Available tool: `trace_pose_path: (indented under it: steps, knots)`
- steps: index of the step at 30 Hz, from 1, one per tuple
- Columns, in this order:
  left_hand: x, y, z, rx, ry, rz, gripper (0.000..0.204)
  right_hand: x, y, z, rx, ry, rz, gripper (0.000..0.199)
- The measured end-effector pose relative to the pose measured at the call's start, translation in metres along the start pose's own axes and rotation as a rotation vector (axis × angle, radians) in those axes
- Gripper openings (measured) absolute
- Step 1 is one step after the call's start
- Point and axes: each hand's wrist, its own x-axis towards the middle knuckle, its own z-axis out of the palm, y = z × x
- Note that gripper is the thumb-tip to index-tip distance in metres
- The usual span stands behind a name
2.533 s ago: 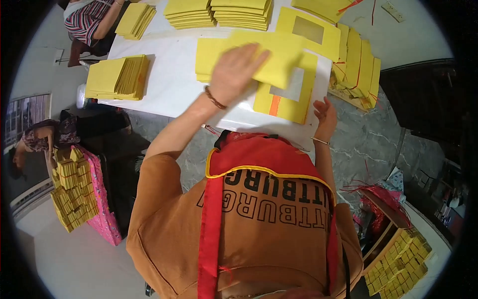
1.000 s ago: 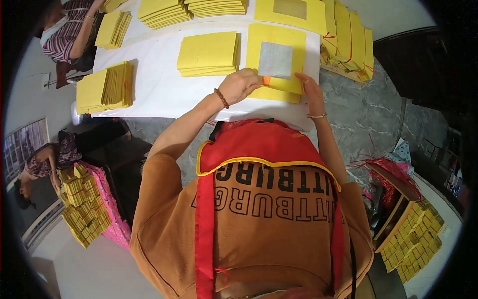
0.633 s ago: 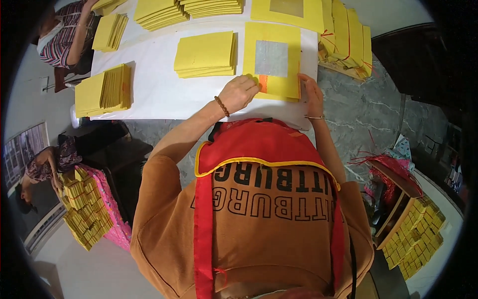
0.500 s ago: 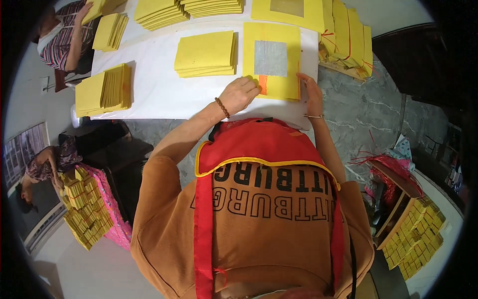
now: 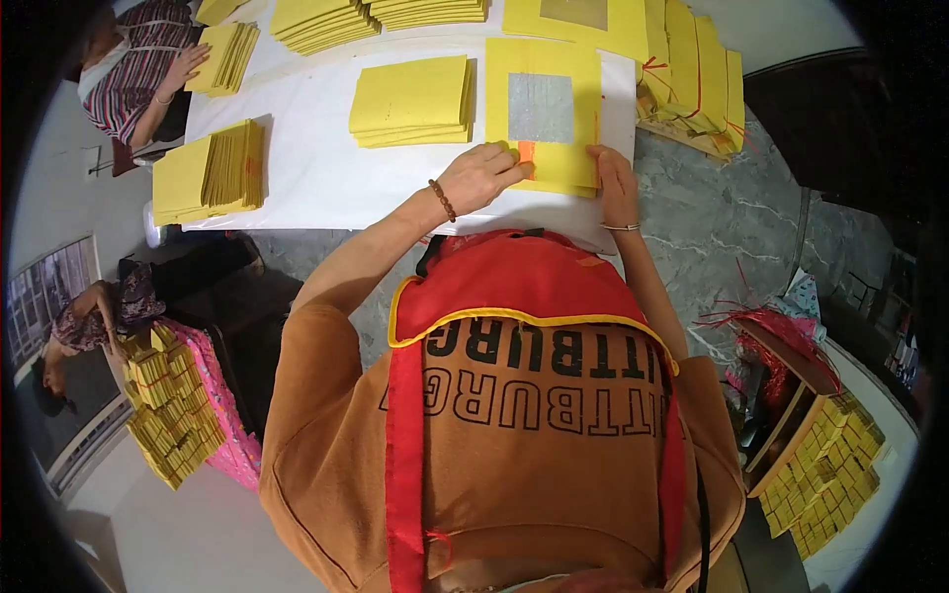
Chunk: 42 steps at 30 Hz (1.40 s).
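In front of me on the white-covered table lies a yellow paper sheet [image 5: 499, 109] with a silver square and an orange strip below it. My left hand [image 5: 484, 178], with a beaded bracelet, has its fingers bent together at the sheet's near left part, beside the orange strip. At the near right corner, the thumb and fingers of my right hand [image 5: 618, 188] close on the paper's edge. Its wrist carries a thin bangle. Left of the sheet rests a stack of folded yellow paper [image 5: 410, 99], touched by neither hand.
More yellow stacks [image 5: 321, 22] line the far side of the table [image 5: 306, 148], and another [image 5: 213, 173] sits at its left. Tied yellow bundles [image 5: 692, 69] stand off the right edge. A co-worker's hand [image 5: 188, 67] touches a stack at far left; another person [image 5: 89, 316] is lower left.
My left hand has shifted slightly right along the near part of the sheet, over the lower orange strip. The co-worker's hand at far left has come down onto a stack.
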Motion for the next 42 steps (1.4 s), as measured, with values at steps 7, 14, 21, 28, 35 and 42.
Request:
trace_pose_path:
  steps: [7, 14, 21, 28, 35, 42]
  knots:
    - [-0.003, -0.007, 0.0, -0.037, -0.024, 0.055, 0.03, -0.002, -0.007, -0.001, 0.097, 0.016, 0.063, 0.024]
    - [-0.003, -0.003, 0.001, 0.018, 0.017, 0.076, 0.031, -0.002, -0.001, 0.0, 0.075, -0.001, 0.032, 0.021]
    - [0.001, -0.001, -0.008, 0.022, -0.028, 0.114, 0.04, -0.002, -0.006, 0.003, 0.003, 0.011, 0.01, 0.023]
    - [0.0, -0.009, -0.006, -0.109, -0.107, 0.09, 0.031, -0.001, -0.003, 0.004, 0.0, 0.016, 0.062, 0.025]
    - [0.003, -0.014, -0.012, -0.22, -0.106, 0.079, 0.026, 0.003, -0.009, 0.003, 0.131, 0.0, 0.18, 0.029]
    - [0.005, -0.023, -0.012, -0.474, -0.087, -0.121, 0.012, 0.003, 0.008, -0.001, 0.196, -0.01, 0.184, 0.03]
